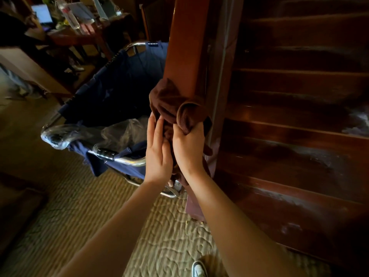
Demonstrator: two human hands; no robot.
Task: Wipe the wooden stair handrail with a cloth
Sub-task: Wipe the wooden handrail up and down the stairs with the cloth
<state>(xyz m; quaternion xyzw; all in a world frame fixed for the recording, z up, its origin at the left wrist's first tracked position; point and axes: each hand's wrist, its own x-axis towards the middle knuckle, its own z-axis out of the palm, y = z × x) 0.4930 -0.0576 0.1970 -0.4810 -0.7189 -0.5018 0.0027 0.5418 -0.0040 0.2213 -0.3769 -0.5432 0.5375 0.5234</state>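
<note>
Both forearms are bare to the frame's edge, no sleeves, hands ungloved; a white-toed sneaker (198, 269) shows below.

Fingertips of the right hand (188, 150) are buried in the cloth (175, 104); handrail (185, 43) above it runs off frame.

A blue fabric cart (123, 82) with a chrome frame stands just left of the fingers; clear plastic (89, 134) lies in it; dark wooden stairs (299, 116) rise right; patterned carpet (99, 216) lies below.

Brown cloth (175, 104), navy cart bag (123, 84)
</note>
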